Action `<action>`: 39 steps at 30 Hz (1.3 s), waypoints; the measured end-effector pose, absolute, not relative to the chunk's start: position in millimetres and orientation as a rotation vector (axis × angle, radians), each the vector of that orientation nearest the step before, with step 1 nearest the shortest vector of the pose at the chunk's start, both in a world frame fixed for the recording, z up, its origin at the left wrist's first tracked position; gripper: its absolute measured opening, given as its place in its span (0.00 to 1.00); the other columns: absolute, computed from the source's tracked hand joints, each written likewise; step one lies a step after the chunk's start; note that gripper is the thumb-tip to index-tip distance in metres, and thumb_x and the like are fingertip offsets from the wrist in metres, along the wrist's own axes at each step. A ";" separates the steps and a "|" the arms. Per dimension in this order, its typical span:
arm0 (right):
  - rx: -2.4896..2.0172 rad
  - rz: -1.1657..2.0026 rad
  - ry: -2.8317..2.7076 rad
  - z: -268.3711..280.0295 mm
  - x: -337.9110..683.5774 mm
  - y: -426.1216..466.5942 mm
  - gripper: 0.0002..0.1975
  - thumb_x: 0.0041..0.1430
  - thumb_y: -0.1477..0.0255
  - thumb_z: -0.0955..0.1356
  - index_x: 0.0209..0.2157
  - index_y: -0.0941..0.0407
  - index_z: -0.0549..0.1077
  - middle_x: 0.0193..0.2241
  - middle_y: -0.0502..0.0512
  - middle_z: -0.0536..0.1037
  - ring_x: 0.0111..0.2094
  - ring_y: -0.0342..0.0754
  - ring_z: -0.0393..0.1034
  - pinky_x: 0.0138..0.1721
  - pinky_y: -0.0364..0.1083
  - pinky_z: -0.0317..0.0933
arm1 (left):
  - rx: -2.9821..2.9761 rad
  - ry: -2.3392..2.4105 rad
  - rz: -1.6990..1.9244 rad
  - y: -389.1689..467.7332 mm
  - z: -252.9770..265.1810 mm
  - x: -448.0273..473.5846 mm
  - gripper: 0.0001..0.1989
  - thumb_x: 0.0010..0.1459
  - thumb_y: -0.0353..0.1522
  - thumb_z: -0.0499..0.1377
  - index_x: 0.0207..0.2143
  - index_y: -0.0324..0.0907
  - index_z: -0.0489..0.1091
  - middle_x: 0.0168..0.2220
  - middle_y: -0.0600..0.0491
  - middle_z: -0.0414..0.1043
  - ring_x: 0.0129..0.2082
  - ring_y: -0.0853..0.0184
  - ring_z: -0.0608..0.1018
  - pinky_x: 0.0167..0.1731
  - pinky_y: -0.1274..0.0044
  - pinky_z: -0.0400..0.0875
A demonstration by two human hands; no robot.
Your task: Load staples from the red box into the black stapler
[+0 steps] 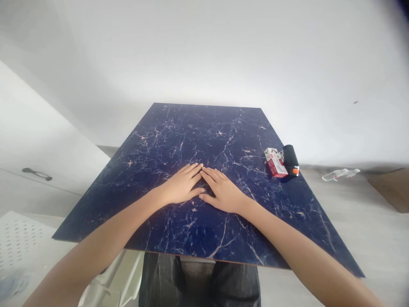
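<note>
One left hand (182, 185), one right hand (224, 192), fingers extended, palms down on dark-blue, white-veined worktop (204, 136).
Red-and-white rectangular box (276, 163), black orange-marked cylinder (290, 157): right of right hand.

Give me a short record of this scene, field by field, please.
Left grip: open hand, palm down on the table, holding nothing
Right grip: same pose, holding nothing
Spacing: close together; contact unclear
Table: dark blue, marble-patterned
Table's right side: red-and-white box beside black object with orange patch
Floor, right: clear bottle-like item, brown box
Far left: dark handle on white panel
</note>
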State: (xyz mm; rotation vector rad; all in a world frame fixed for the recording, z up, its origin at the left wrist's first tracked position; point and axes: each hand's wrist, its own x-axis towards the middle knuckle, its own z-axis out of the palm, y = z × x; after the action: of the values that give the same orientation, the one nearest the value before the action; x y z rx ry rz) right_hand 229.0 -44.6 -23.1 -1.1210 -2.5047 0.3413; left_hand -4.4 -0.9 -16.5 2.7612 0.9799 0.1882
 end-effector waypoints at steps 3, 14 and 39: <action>-1.119 0.262 -2.485 -21.0 229.9 -44.6 0.37 0.70 0.52 0.64 0.72 0.58 0.59 0.71 0.68 0.62 0.74 0.67 0.48 0.72 0.70 0.49 | 2.787 0.919 0.370 -0.8 -5.3 -3.4 0.24 0.74 0.46 0.51 0.58 0.41 0.76 0.64 0.44 0.72 0.72 0.51 0.63 0.70 0.56 0.56; -2.183 -0.174 -1.588 29.9 349.1 -10.8 0.41 0.67 0.53 0.64 0.72 0.63 0.56 0.72 0.82 0.51 0.71 0.86 0.44 0.62 0.79 0.49 | 2.801 0.814 0.702 -1.5 5.3 -4.7 0.15 0.74 0.36 0.53 0.42 0.46 0.81 0.37 0.56 0.85 0.31 0.67 0.81 0.65 0.59 0.63; -1.853 0.563 -1.955 23.2 98.9 54.1 0.29 0.62 0.55 0.68 0.54 0.64 0.69 0.48 0.74 0.82 0.49 0.67 0.79 0.50 0.57 0.71 | 2.617 1.598 1.012 55.3 34.3 -77.4 0.13 0.68 0.32 0.55 0.47 0.43 0.80 0.40 0.51 0.84 0.38 0.60 0.83 0.55 0.64 0.69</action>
State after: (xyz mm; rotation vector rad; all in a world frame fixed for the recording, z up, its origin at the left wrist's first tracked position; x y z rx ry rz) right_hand 98.9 54.1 23.2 -1.8526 -1.9555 0.5630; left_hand -77.4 55.3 34.3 2.6167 1.5977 1.0120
